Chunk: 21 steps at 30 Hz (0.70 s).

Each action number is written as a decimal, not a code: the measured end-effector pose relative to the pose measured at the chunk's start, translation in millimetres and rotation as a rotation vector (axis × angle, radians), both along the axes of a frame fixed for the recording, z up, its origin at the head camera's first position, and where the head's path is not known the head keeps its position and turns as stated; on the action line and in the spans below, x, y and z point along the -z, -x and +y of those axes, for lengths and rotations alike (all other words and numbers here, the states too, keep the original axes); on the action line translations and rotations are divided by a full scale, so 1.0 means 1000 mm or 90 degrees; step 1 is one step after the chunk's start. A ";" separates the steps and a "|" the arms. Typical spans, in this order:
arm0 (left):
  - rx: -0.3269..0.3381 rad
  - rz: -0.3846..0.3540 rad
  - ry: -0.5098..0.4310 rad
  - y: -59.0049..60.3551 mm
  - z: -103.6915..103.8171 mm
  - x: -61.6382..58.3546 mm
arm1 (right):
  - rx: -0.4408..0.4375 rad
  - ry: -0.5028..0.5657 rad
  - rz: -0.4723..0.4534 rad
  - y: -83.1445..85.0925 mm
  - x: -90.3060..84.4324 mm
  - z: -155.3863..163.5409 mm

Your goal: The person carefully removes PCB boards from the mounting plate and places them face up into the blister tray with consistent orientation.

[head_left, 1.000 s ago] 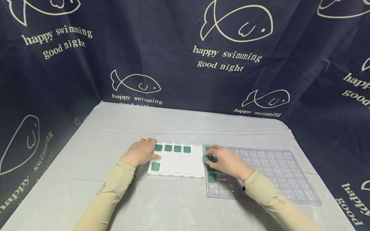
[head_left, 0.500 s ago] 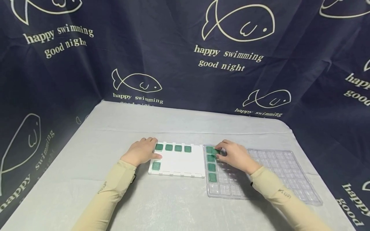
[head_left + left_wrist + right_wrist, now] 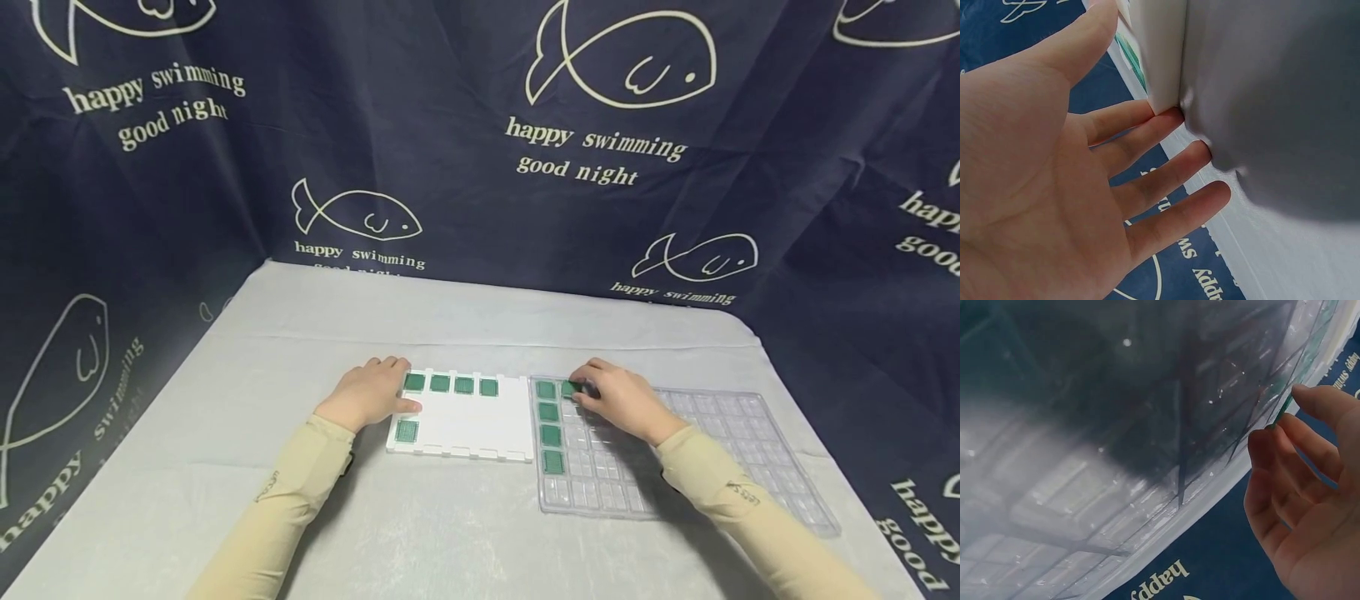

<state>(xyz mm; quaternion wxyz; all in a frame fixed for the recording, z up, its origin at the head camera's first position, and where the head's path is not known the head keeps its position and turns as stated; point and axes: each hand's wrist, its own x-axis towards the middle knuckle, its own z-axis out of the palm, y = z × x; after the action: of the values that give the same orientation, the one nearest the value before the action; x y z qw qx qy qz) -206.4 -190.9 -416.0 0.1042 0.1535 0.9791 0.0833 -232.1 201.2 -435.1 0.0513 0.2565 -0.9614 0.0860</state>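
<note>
Clear compartment tray (image 3: 720, 467) sits on the table's right side, white board (image 3: 472, 421) touching its left edge. My left hand (image 3: 367, 396) rests flat-fingered on the board's left edge. Right hand (image 3: 622, 400) pinches a green chip (image 3: 568, 388) at the tray's far-left corner.

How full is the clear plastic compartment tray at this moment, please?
Mostly empty. The clear tray shows four green squares down its left column; the right hand pinches a fifth green square at the top of the next column.

Open left hand (image 3: 1054, 181) against white board (image 3: 1160, 56)
</note>
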 end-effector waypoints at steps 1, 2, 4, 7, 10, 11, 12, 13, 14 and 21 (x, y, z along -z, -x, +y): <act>0.000 0.000 0.000 0.000 0.000 0.000 | 0.000 0.001 0.000 0.000 0.000 0.000; -0.001 0.000 0.000 0.000 0.000 0.000 | -0.001 0.002 0.000 0.001 0.000 0.000; -0.002 -0.004 0.000 0.000 0.000 0.000 | -0.005 0.001 0.000 0.002 0.000 -0.001; -0.001 -0.004 0.001 0.000 0.000 0.000 | -0.014 -0.003 0.001 0.003 0.000 -0.002; -0.001 -0.005 0.001 0.000 0.001 -0.001 | -0.016 -0.007 0.002 0.003 0.000 -0.002; 0.000 -0.004 0.002 0.001 0.000 -0.001 | -0.016 -0.008 0.002 0.003 0.000 -0.002; 0.000 -0.003 0.003 0.001 0.000 -0.001 | -0.016 -0.009 0.002 0.003 0.000 -0.003; -0.001 -0.003 0.003 0.001 0.000 -0.001 | -0.016 -0.009 0.001 0.003 0.000 -0.003; -0.003 -0.005 0.001 0.001 0.000 -0.001 | -0.016 -0.008 0.001 0.003 0.000 -0.003; -0.004 -0.004 -0.009 0.001 0.000 0.000 | -0.025 -0.002 0.006 0.002 -0.001 -0.001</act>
<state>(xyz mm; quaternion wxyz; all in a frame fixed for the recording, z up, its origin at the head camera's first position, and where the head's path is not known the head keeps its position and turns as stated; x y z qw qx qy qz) -207.0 -191.1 -416.5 0.1056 0.1506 0.9787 0.0911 -233.6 200.3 -434.1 0.0540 0.2757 -0.9560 0.0845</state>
